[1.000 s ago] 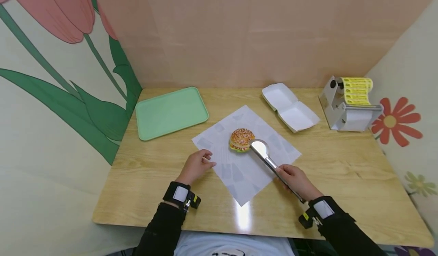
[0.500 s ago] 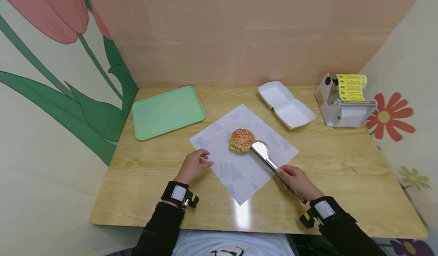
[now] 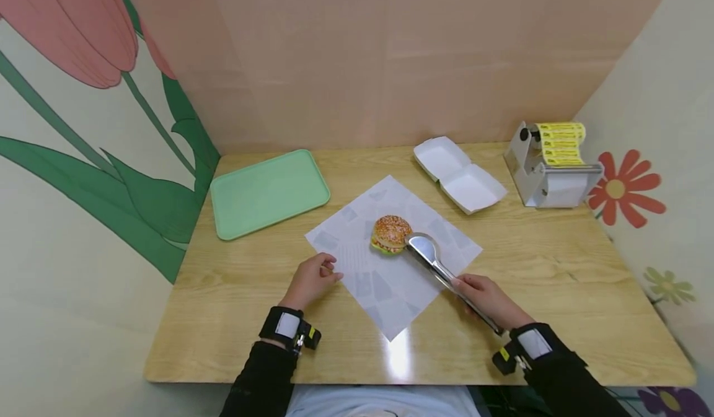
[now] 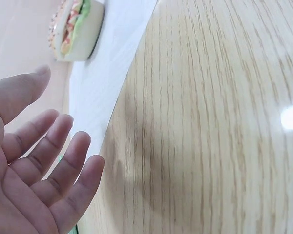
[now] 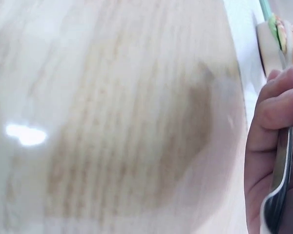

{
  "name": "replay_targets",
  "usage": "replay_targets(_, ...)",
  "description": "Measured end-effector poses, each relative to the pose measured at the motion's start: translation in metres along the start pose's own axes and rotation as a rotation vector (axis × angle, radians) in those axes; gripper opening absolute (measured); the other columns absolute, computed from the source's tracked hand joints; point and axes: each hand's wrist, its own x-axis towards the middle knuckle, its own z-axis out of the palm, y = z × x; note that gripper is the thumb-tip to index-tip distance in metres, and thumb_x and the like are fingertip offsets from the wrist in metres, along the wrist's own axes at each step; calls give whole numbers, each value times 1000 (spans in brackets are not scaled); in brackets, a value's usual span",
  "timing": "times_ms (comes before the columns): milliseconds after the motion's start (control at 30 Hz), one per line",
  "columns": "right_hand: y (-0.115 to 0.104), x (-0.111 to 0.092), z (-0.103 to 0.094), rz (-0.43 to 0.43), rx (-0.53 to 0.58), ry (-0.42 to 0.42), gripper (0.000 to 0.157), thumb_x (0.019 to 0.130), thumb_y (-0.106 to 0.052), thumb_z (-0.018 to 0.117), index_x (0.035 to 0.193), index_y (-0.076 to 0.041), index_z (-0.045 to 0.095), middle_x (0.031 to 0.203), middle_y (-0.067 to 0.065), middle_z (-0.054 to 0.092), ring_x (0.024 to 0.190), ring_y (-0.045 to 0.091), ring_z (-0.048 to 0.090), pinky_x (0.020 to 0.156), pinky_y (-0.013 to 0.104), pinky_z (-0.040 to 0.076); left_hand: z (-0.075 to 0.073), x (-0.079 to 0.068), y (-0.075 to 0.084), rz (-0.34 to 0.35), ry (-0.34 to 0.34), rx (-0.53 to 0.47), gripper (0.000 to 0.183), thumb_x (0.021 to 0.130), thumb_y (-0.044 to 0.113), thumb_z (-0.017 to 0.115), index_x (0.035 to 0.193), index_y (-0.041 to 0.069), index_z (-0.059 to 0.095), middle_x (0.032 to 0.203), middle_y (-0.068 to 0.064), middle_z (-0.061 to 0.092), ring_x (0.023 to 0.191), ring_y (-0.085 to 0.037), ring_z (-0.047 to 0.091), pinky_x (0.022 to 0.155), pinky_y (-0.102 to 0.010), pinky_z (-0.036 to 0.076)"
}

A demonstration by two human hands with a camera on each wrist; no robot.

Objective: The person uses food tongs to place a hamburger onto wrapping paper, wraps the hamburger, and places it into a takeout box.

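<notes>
A sesame-bun burger (image 3: 392, 233) sits on a square sheet of patterned wrapping paper (image 3: 385, 280) in the middle of the table. My right hand (image 3: 484, 298) grips metal food tongs (image 3: 443, 274) by the handle, and their round end meets the burger's right side. Whether the tongs press on the bun is hard to tell. At the paper's left edge my left hand (image 3: 311, 280) holds nothing, its fingers loosely bent. The left wrist view shows the burger (image 4: 80, 29) beyond that hand's fingertips. In the right wrist view the tongs (image 5: 279, 180) run through my curled fingers.
A green tray (image 3: 270, 194) lies at the back left of the wooden table (image 3: 546, 318). An opened white clamshell box (image 3: 474, 188) stands at the back right. Beside it is a metal label dispenser (image 3: 552, 184) with a yellow roll, near the right wall.
The head view has shifted a little, so everything appears slightly moved. The hands, tongs and burger keep nearly the same positions relative to each other.
</notes>
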Motion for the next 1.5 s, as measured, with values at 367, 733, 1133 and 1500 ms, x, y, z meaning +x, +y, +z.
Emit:
replay_targets(367, -24, 3, -22, -38, 41, -81, 58, 100, -47, 46, 110, 10, 56, 80, 16, 59, 58, 17, 54, 49, 32, 48, -8, 13, 2, 34, 23, 8, 34, 86, 21, 75, 112, 2, 64, 98, -8, 65, 83, -16, 60, 75, -34, 50)
replay_targets(733, -27, -5, -29, 31, 47, -133, 63, 102, -48, 41, 113, 11, 57, 85, 16, 63, 60, 16, 56, 50, 30, 48, -7, -2, -3, -26, -6, 13, 35, 87, 21, 75, 114, 2, 64, 100, -8, 66, 86, -17, 62, 77, -35, 50)
replay_targets(1133, -52, -4, -38, 30, -27, -85, 65, 103, -48, 38, 98, 12, 62, 64, 8, 58, 50, 14, 51, 45, 30, 46, -14, 2, 0, -34, 15, 21, 35, 86, 21, 75, 114, 2, 64, 99, -8, 66, 86, -18, 62, 77, -35, 51)
replay_targets(1500, -63, -1, -43, 54, -83, -20, 69, 102, -53, 34, 99, 11, 61, 65, 5, 57, 52, 15, 52, 49, 32, 48, -17, 1, 2, -23, 17, 19, 35, 86, 21, 75, 114, 3, 64, 101, -8, 66, 87, -18, 63, 76, -35, 52)
